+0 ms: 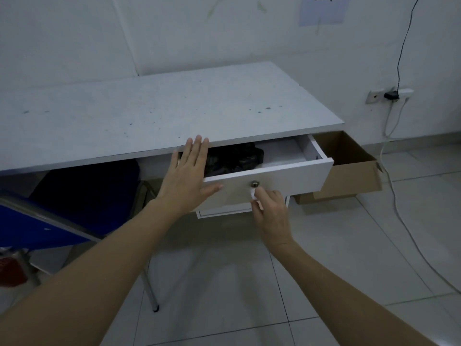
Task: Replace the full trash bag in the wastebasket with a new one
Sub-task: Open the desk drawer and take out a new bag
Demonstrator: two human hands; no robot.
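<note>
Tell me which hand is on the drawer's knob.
The right hand, fingertips pinching below the round metal knob; the left hand lies flat and open over the white drawer's left end.

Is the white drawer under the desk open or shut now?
Open, partly pulled out. The drawer front stands clear of the desk edge, and black plastic bags show inside.

A speckled white worktop (159, 106) is stretching along the wall, and a blue chair (74, 208) is sitting tucked under its left end. An open cardboard box (349, 171) is resting on the tiled floor (336, 258) at the right. A black cable (401, 46) is hanging down to a wall socket (389, 94), with a white cord (399, 208) trailing over the tiles.
</note>
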